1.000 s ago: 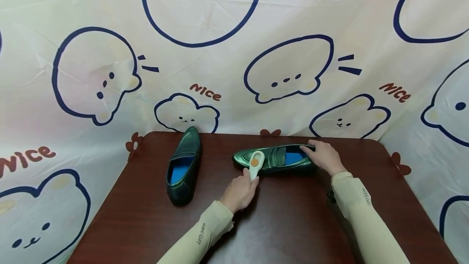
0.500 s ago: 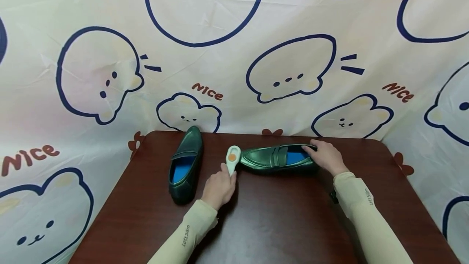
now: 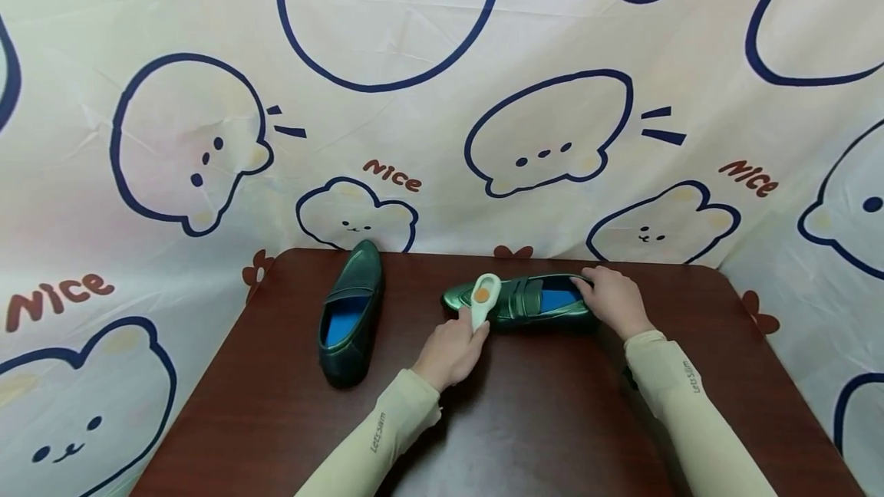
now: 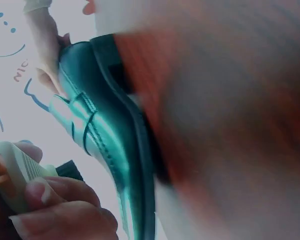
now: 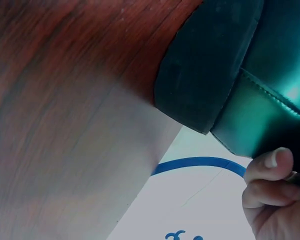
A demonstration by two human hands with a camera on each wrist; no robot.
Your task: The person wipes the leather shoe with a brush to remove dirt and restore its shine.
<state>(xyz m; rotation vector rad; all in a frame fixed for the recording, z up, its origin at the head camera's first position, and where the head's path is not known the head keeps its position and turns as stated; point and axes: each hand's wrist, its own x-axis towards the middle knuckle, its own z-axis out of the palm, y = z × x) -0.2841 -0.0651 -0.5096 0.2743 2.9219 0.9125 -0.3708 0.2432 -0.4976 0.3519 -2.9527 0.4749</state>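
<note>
My left hand (image 3: 447,350) holds a small white brush (image 3: 486,299) with an orange spot over the front of a green loafer (image 3: 522,302). In the left wrist view the fingers (image 4: 72,200) curl round its white handle, and dark bristles (image 4: 69,170) stick out toward the shoe. The loafer lies crosswise, toe to the left, blue insole showing. At its heel end, my right hand (image 3: 615,302) grips the collar, with fingers (image 5: 270,167) bent at the heel's upper edge in the right wrist view. The matching loafer (image 3: 351,317) stands to the left, toe away from me.
Both shoes are on a dark red-brown wooden table (image 3: 539,420). A pale curtain (image 3: 428,129) with blue cartoon outlines hangs right behind the table's far edge and along both sides.
The brush in my left hand swung left past the loafer's toe, then came back right over the shoe's front. My right hand stays at the heel.
</note>
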